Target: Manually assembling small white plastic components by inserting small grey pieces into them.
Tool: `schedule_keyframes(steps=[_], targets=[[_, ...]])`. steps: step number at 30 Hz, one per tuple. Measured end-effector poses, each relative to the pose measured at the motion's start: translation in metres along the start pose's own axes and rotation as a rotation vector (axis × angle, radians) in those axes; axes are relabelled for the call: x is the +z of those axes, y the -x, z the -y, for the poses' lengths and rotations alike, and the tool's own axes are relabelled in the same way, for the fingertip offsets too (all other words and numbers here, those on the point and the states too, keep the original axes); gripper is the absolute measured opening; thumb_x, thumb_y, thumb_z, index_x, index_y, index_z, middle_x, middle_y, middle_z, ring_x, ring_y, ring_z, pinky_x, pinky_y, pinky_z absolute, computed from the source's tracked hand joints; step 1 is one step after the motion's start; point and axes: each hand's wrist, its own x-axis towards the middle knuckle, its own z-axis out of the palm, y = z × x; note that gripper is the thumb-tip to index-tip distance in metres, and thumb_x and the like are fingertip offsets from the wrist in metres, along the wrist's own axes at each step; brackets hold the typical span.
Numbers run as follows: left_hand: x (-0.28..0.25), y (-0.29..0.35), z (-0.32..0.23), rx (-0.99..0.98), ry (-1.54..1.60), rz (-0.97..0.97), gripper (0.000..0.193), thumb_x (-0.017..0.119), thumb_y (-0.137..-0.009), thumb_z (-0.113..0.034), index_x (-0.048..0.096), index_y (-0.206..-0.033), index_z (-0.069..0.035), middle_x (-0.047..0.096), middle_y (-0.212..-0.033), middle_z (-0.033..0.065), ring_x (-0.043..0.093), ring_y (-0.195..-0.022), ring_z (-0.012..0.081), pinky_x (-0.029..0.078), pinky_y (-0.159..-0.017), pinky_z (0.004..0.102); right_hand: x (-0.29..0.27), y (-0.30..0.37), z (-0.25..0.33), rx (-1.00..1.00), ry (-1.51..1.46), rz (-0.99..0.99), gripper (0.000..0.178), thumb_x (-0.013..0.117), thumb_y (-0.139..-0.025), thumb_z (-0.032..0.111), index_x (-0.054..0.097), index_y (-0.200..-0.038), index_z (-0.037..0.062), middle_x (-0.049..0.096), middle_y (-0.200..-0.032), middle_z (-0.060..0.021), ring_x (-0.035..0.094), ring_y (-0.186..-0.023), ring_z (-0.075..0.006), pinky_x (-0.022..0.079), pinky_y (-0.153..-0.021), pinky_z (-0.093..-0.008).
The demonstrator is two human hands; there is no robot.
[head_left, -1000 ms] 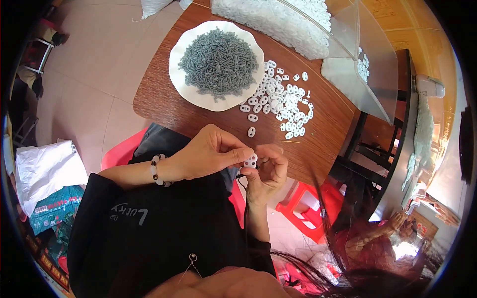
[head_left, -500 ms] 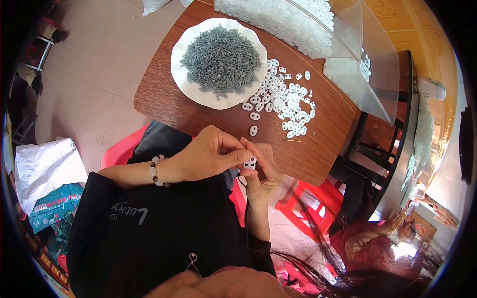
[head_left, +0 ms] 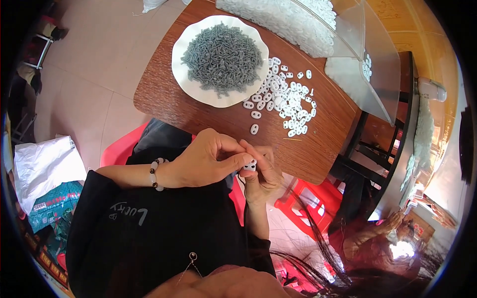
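Observation:
Close to my body, at the near edge of the wooden table, my two hands meet. Between their fingertips is a small white plastic piece (head_left: pixel 250 165) with dark holes. My left hand (head_left: pixel 211 155), with a beaded bracelet (head_left: pixel 155 174) at its wrist, pinches the piece between thumb and fingers. My right hand (head_left: pixel 263 174) holds the same piece from the other side, thumb below and index finger above. The fingers cover part of it. Beyond the hands lies a loose pile of white oval pieces (head_left: pixel 278 97), most with two holes.
A white scalloped dish (head_left: pixel 181 89) heaped with short grey screw-like pieces (head_left: pixel 221 59) stands left of the pile. Behind, a clear bin (head_left: pixel 348 42) holds many white pieces. A thin yellowish stick (head_left: pixel 292 139) lies on the table (head_left: pixel 318 154). A red stool (head_left: pixel 318 201) stands to the right.
My fingers have shifted slightly around the white piece, covering more of it. Both hands keep almost the same place, and the view has moved a little.

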Motion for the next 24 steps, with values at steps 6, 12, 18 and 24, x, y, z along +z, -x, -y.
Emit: schedule_keyframes(steps=[6,12,18,24], targets=[[0.000,0.001,0.001,0.019,0.008,-0.010,0.017,0.064,-0.088,-0.011,0.071,-0.083,0.003,0.065,-0.067,0.0023,0.049,-0.060,0.0009,0.038,-0.050,0.0206,0.000,0.002,-0.004,0.007,-0.123,0.006,0.054,0.070,-0.082,0.040,0.065,-0.109,-0.0066,0.063,-0.093,-0.0128,0.054,-0.077,-0.0131,0.041,-0.063,-0.0230],[-0.002,0.002,-0.001,-0.029,0.060,0.020,0.018,0.064,-0.088,-0.012,0.071,-0.083,0.003,0.065,-0.068,0.0029,0.050,-0.062,0.0009,0.039,-0.052,0.0206,0.000,0.002,-0.002,0.042,-0.225,-0.001,0.046,0.076,-0.074,0.029,0.068,-0.109,-0.0006,0.071,-0.096,-0.0137,0.059,-0.085,-0.0197,0.047,-0.078,-0.0300],[-0.004,0.001,-0.006,-0.092,0.120,0.042,0.019,0.065,-0.088,-0.014,0.071,-0.087,0.004,0.068,-0.073,0.0043,0.055,-0.067,0.0010,0.043,-0.057,0.0194,0.000,0.000,-0.001,0.019,-0.235,0.004,0.043,0.075,-0.077,0.025,0.067,-0.109,-0.0020,0.069,-0.098,-0.0166,0.059,-0.085,-0.0187,0.048,-0.075,-0.0284],[-0.004,0.002,-0.005,-0.114,0.160,0.054,0.018,0.066,-0.088,-0.015,0.072,-0.091,0.002,0.068,-0.072,0.0037,0.055,-0.067,0.0005,0.043,-0.057,0.0190,0.000,0.001,-0.004,-0.017,-0.211,0.011,0.042,0.074,-0.079,0.026,0.067,-0.109,-0.0030,0.069,-0.099,-0.0171,0.059,-0.083,-0.0184,0.048,-0.074,-0.0279]])
